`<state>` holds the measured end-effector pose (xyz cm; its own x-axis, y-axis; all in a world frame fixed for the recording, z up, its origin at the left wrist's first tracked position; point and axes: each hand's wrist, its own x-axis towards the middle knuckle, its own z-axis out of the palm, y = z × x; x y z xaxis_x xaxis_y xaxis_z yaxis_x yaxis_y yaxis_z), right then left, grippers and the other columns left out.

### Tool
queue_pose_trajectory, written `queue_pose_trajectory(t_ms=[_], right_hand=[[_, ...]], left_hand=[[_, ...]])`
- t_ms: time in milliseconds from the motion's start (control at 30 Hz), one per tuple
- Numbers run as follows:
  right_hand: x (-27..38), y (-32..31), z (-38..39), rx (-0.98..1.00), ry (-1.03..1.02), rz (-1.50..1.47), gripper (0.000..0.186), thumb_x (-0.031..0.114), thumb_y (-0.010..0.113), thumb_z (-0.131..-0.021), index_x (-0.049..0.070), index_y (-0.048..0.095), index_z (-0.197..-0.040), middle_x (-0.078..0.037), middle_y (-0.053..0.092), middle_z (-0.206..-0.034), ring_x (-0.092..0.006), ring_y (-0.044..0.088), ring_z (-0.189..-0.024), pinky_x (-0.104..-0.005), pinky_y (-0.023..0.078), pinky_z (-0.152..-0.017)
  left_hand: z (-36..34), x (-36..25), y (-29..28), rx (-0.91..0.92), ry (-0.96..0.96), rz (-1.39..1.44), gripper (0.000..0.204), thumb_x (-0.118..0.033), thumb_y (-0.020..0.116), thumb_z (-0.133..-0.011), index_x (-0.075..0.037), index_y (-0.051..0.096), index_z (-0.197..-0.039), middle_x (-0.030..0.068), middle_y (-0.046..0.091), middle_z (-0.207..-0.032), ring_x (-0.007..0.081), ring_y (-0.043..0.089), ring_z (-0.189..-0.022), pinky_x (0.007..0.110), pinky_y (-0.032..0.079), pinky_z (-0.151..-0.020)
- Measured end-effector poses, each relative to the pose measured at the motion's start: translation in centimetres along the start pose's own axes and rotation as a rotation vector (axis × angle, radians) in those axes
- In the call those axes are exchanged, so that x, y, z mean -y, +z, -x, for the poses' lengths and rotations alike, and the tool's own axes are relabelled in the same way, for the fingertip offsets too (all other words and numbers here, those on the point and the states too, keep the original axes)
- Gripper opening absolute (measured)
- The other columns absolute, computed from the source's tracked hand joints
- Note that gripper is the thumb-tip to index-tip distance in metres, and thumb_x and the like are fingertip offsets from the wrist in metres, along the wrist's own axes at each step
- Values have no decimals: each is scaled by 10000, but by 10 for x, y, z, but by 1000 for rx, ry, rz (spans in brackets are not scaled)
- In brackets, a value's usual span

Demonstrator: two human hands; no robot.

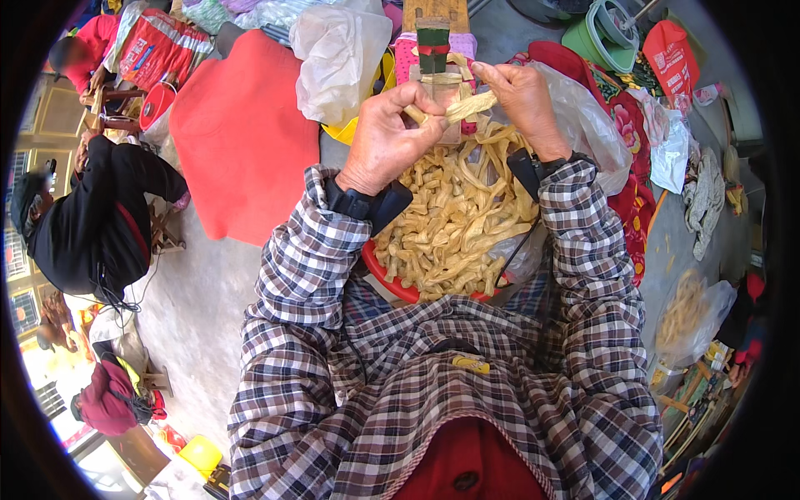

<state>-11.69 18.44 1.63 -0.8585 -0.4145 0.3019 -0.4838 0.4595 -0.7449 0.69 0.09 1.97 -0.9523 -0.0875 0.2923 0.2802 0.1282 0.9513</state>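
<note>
My left hand (392,137) is closed around a pale yellow, fibrous dried strip (471,107), which sticks out toward the right. Close by, my right hand (523,104) has its fingers bent and its thumb pointing left. The strip's right end reaches those fingers; what they grip is partly hidden. Just beyond both hands stands a green upright block (432,50) with a red band, with more strip pieces around its foot. Below the hands, a heap of similar strips (454,221) fills a red basin (404,289) in front of my lap.
A red sheet (246,137) lies on the left floor, beside a white plastic bag (340,62). Green basins (596,42) stand at the far right, and a bag of strips (687,312) lies at right. Another person (96,208) in black sits at left.
</note>
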Motion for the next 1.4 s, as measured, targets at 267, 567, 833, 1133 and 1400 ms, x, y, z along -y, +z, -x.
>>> queue_pose_trajectory(t_ms=[267, 567, 833, 1133, 1400], right_hand=[[20, -10, 10, 708, 246, -488, 504, 493, 517, -959, 10, 657, -971, 16, 573, -702, -61, 518, -574, -209, 430, -526], [18, 12, 14, 575, 130, -454, 251, 269, 525, -980, 48, 591, -881, 34, 525, -696, -41, 483, -585, -206, 410, -533], [21, 16, 18, 463, 52, -565, 300, 295, 552, -969, 25, 597, -846, 41, 489, -665, -52, 408, -592, -253, 374, -519], [12, 17, 9, 37, -31, -193, 433, 343, 618, -941, -34, 618, -727, 52, 414, -570, -46, 361, -562, -270, 327, -472], [3, 19, 5, 5, -33, 30, 458, 434, 543, -949, 35, 707, -796, -175, 561, -565, -330, 553, -513, -388, 434, -497]], left_hand=[[-5, 9, -4, 21, 27, -40, 178, 25, 677, -843, -14, 645, -1013, 24, 664, -980, 74, 602, -899, 234, 500, -799], [-10, 13, -3, -22, 17, -420, 198, -135, 674, -892, 8, 658, -1028, 16, 633, -797, 81, 536, -708, 245, 461, -636], [-5, 9, -5, 71, -6, -380, 282, -244, 595, -959, 15, 635, -854, -41, 481, -639, 58, 414, -594, 251, 372, -526], [5, -15, 14, 296, -96, -157, 271, -197, 566, -973, 11, 592, -800, -45, 444, -663, 47, 375, -636, 240, 339, -554], [-1, -1, 16, 119, -165, 90, 156, -148, 624, -935, -10, 565, -978, -38, 539, -810, 26, 470, -682, 197, 414, -609]])
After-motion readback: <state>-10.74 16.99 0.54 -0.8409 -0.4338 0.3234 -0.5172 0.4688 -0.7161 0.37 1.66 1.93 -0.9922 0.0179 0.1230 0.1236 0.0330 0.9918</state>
